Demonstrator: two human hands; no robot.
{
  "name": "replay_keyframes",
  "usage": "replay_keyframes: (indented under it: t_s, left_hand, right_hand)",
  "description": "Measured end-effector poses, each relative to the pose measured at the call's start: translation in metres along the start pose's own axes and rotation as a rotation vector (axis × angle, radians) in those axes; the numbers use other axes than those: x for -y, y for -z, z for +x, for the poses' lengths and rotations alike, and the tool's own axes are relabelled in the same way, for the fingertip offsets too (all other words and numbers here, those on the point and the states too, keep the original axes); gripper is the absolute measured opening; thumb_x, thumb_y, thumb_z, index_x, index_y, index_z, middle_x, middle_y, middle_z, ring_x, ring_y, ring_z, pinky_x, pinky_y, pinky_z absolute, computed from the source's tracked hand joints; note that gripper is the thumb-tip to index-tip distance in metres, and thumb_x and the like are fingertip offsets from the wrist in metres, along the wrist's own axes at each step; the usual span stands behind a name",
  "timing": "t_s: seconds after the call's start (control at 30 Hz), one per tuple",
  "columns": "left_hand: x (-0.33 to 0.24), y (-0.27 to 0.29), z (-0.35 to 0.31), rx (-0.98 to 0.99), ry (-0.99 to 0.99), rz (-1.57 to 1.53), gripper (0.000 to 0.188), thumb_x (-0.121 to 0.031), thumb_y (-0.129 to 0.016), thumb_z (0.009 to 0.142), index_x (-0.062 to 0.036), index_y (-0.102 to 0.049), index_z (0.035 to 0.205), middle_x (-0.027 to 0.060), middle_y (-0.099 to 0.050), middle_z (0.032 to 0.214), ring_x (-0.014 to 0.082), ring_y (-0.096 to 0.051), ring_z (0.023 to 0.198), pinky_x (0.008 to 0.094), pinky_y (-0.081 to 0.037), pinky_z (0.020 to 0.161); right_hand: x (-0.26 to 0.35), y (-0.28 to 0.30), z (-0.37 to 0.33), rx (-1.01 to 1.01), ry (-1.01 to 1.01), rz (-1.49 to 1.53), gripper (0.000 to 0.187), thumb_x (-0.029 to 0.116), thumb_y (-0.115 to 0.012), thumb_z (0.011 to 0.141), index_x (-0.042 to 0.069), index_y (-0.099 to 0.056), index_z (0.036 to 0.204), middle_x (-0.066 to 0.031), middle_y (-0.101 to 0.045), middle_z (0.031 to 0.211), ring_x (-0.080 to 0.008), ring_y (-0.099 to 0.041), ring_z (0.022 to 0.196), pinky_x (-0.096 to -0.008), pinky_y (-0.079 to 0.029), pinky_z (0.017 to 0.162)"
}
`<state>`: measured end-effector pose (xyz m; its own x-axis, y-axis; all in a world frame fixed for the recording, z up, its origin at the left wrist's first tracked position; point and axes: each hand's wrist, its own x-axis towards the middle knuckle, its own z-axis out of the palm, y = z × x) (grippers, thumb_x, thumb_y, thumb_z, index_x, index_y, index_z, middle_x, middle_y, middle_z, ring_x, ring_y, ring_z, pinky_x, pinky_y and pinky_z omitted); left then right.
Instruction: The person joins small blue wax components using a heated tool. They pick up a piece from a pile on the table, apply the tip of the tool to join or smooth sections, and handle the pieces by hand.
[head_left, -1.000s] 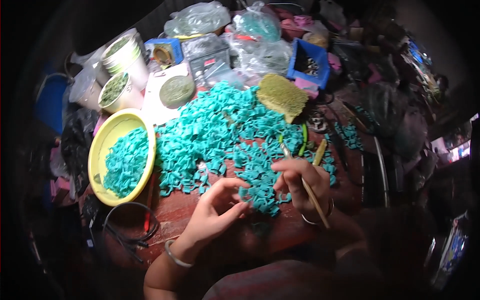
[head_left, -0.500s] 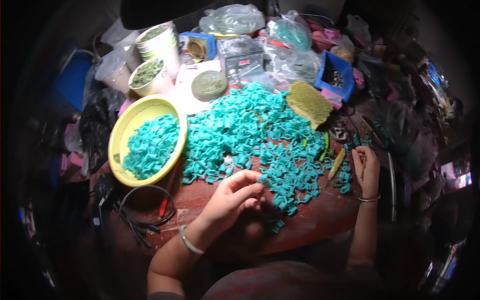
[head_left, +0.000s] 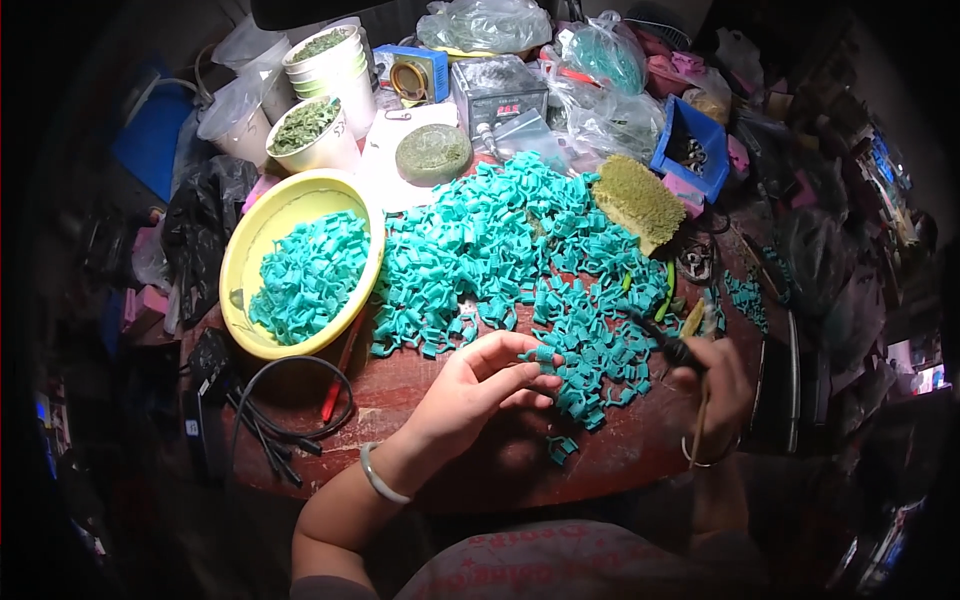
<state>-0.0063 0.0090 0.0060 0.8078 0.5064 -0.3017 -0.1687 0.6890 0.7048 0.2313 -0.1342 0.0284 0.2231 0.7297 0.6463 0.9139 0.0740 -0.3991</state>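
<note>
My left hand [head_left: 478, 388], a bracelet on its wrist, pinches a small teal piece [head_left: 541, 354] between thumb and forefinger. It hovers at the near edge of a large pile of similar teal pieces [head_left: 470, 245] on the red-brown tabletop [head_left: 400, 400]. To the right, my right hand [head_left: 718, 385] is smeared by motion, its fingers curled around a thin brown stick [head_left: 701, 425]. A dark, pen-like tool [head_left: 675, 348] shows at its fingertips, pointing toward the pile; whether the hand holds that too is unclear. One loose teal piece [head_left: 562, 448] lies near the front edge.
Left of the pile, a yellow basin [head_left: 236, 285] holds more teal pieces. Behind stand white tubs [head_left: 325, 155], a round greenish disc [head_left: 433, 154], a grey box [head_left: 500, 100] and plastic bags. A bristly yellow-green block [head_left: 640, 205] and blue bin [head_left: 698, 180] sit at right; black cables [head_left: 290, 365] lie front left.
My right hand has come nearer and turned, and a dark tool now shows at its fingertips. My left hand keeps its pinch with little movement. The whole view has shifted slightly.
</note>
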Motion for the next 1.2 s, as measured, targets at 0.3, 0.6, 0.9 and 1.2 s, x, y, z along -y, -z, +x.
replay_keyframes:
  t_s: [0.3, 0.6, 0.9, 1.2]
  left_hand:
    - [0.01, -0.001, 0.004, -0.04, -0.215, 0.26, 0.021, -0.006, -0.066, 0.094, -0.0021, -0.058, 0.114, 0.0063, -0.069, 0.098, 0.0122, -0.068, 0.09, 0.0251, -0.055, 0.073]
    - [0.01, -0.002, 0.005, -0.086, -0.221, 0.367, 0.02, -0.003, -0.066, 0.094, -0.0024, -0.061, 0.113, 0.0035, -0.068, 0.103, 0.009, -0.065, 0.092, 0.0229, -0.052, 0.074]
    - [0.01, -0.001, 0.005, -0.118, -0.225, 0.412, 0.018, -0.002, -0.066, 0.093, -0.0012, -0.062, 0.11, 0.0023, -0.067, 0.1, 0.0074, -0.064, 0.086, 0.0228, -0.053, 0.071]
    - [0.01, -0.001, 0.003, -0.12, -0.198, 0.314, 0.02, -0.001, -0.066, 0.093, -0.0008, -0.061, 0.112, 0.0049, -0.067, 0.103, 0.0103, -0.065, 0.088, 0.025, -0.057, 0.072]
  right_hand:
    - [-0.011, -0.027, -0.017, 0.128, 0.048, 0.244, 0.036, 0.034, -0.064, 0.096, -0.001, -0.063, 0.097, -0.0097, -0.059, 0.07, -0.0246, -0.059, 0.056, -0.0317, -0.045, 0.05]
    - [-0.011, -0.024, -0.017, 0.162, 0.067, 0.198, 0.037, 0.036, -0.062, 0.096, 0.0, -0.062, 0.096, -0.0093, -0.06, 0.069, -0.0266, -0.062, 0.055, -0.0335, -0.046, 0.048]
    - [-0.015, -0.025, -0.019, 0.155, 0.116, 0.145, 0.037, 0.036, -0.064, 0.095, 0.0, -0.062, 0.096, -0.0095, -0.06, 0.069, -0.0268, -0.061, 0.054, -0.0336, -0.045, 0.047]
    - [-0.013, -0.025, -0.019, 0.172, 0.101, 0.154, 0.035, 0.035, -0.065, 0.094, 0.0, -0.062, 0.096, -0.0092, -0.059, 0.069, -0.0263, -0.06, 0.055, -0.0335, -0.046, 0.048]
